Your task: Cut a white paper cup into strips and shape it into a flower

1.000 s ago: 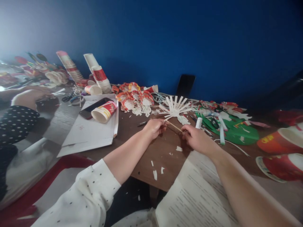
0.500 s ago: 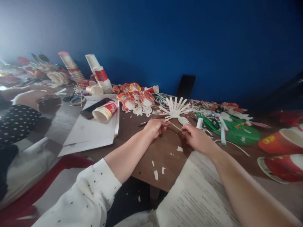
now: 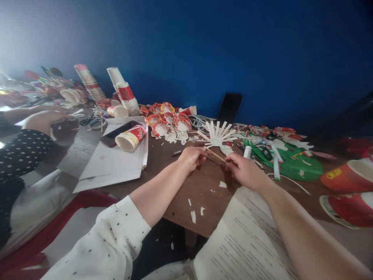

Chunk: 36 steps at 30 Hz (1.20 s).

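Observation:
A thin wooden stick [image 3: 216,156] runs between my two hands above the brown table [image 3: 201,186]. My left hand [image 3: 192,156] pinches its far end and my right hand [image 3: 244,170] grips its near end. Just beyond the stick lies a white paper cup cut into splayed strips [image 3: 217,134], like a fan. Small white paper scraps [image 3: 194,216] lie on the table below my hands.
A printed sheet [image 3: 241,241] lies under my right forearm. A tipped red-and-white cup [image 3: 130,137] and a phone [image 3: 118,132] rest on white paper at left. Cut red cups [image 3: 167,120], a green sheet [image 3: 291,163] with glue sticks, and red cups [image 3: 346,177] crowd the back and right. Another person's hand [image 3: 43,120] is at far left.

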Available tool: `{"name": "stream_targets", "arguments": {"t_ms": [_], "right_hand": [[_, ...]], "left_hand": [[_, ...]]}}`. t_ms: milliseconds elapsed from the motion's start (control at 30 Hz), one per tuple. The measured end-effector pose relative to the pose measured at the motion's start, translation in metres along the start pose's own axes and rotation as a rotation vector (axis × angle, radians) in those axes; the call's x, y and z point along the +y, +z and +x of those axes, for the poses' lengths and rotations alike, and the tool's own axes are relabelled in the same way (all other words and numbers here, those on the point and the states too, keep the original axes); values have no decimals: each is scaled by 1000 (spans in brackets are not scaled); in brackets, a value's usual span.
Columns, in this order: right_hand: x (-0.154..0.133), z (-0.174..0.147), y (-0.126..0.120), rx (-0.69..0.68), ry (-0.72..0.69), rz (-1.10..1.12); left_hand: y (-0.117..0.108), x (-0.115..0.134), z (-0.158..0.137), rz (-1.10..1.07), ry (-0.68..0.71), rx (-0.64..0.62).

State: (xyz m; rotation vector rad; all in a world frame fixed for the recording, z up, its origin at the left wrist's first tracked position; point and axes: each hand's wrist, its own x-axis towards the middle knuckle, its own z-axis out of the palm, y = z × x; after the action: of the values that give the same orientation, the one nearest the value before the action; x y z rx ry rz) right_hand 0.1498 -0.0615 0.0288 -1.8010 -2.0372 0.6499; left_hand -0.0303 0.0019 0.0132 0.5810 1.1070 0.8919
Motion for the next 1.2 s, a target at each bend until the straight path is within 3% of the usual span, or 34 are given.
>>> {"name": "stream_targets", "arguments": {"t_ms": [800, 1200], "right_hand": [[0, 0, 0, 61, -97, -78], [1, 0, 1, 61, -69, -88]], "left_hand": [[2, 2, -4, -47, 4, 50], [1, 3, -2, -84, -20, 43]]}}
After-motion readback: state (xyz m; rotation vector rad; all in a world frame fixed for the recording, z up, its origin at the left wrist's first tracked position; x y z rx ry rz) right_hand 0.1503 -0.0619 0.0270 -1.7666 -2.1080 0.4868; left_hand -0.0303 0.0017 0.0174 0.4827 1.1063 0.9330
